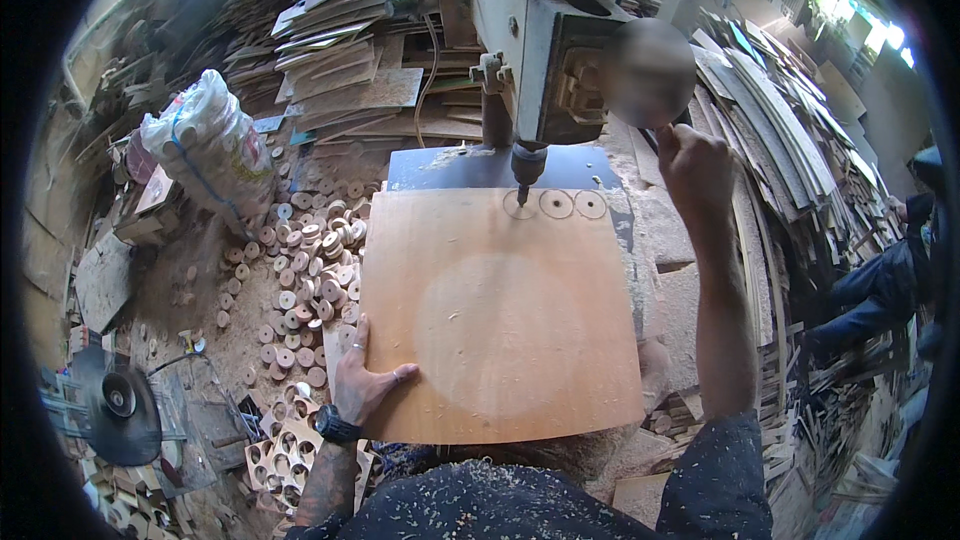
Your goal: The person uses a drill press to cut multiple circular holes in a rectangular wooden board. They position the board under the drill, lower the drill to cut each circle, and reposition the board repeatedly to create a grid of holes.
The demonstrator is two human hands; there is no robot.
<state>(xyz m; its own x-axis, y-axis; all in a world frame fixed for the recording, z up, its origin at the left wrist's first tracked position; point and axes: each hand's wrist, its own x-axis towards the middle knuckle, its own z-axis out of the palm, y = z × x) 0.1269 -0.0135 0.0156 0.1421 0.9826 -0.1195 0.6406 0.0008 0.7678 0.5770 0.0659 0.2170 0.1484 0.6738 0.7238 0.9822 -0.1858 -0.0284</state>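
a spread left hand (365, 385) rests at the eight o'clock edge of a wooden board (500, 330) at centre, likely stiff, light and best held by opposite edges; at two o'clock the right hand (694, 165) clenches an apparent dark lever (650, 139); a drill press (535, 55) stands at twelve.

A woodworking workshop around me, drill press (497, 45) over the far edge of my board (490, 325), stacked wood sheets (350, 90) beyond, wooden discs (311, 270) heaped past the board's left edge, sawdusty floor (178, 290)
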